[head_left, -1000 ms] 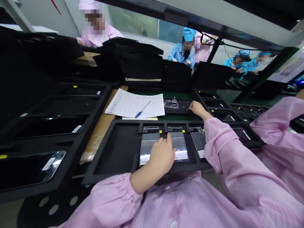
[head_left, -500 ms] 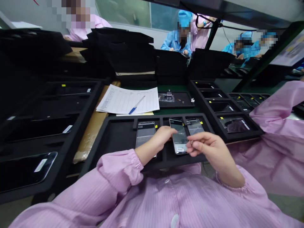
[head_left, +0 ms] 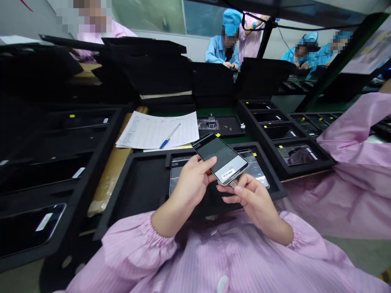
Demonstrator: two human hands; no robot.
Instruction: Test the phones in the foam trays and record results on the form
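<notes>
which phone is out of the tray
The phone held up in the left hand, tilted with its white label showing; the two other phones nearby lie flat in the black tray.

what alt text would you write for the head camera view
A left hand in a pink sleeve holds a smartphone above a black foam tray, while the right hand holds a small metal piece at its edge. More phones lie in the tray, near a paper form and blue pen; people in blue smocks work beyond.
</notes>
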